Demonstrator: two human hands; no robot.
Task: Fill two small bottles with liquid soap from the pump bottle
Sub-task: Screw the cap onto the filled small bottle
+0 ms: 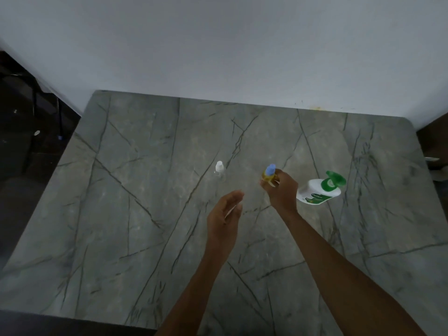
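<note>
Your right hand (281, 190) holds a small bottle (268, 175) above the table (145, 214), fingers closed around its lower body. The bottle stands roughly upright in the grip, blue cap on top, yellow liquid visible inside. Your left hand (225, 214) hovers just left of and nearer to you than the right, palm turned inward, fingers loosely spread and slightly curled, holding nothing. The two hands are near each other but apart.

The second bottle (219, 170) stands on the table beyond your left hand, well clear of it and left of the held bottle. It is clear with a white cap; whether it holds any liquid cannot be told.

The pump bottle (317, 190) sits on the table just right of your right hand, close to the wrist side but not touching. Its body is white, with a green pump head and collar. A green label patch on its front carries dark print, too blurred to read with certainty.

The table is grey-green stone with dark veins; its far edge meets a plain white wall (218, 44).
</note>
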